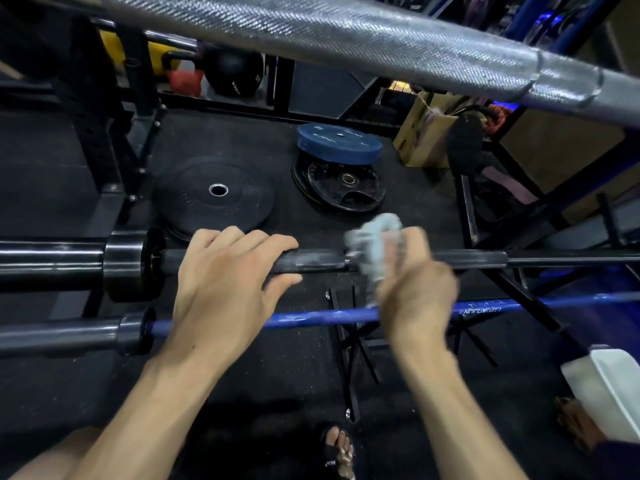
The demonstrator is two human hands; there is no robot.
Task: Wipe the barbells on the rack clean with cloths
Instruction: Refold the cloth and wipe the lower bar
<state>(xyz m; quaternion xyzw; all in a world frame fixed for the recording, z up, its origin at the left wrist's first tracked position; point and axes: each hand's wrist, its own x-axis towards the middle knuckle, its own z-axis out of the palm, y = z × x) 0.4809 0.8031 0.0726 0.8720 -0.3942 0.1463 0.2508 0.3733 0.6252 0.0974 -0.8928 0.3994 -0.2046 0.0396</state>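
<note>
Item: black barbell (311, 261), lying level across the middle of the frame on the rack, with pale smudges on its grip left of the cloth.

Left hand (228, 271): fingers curled over the bar, thumb beneath, clamped on it just right of the collar.

Right hand (412, 292): blurred, bunching a pale cloth (375, 244) against the bar, fingers closed on the cloth.

Adjacent: blue barbell (311, 317) below, silver barbell (346, 36) across the top.

Risks (judged):
- the bar may roll if the left grip slackens
- the loose cloth tail may snag at the step in the bar
- knuckles may strike the blue bar below
- the pale residue may be missed
</note>
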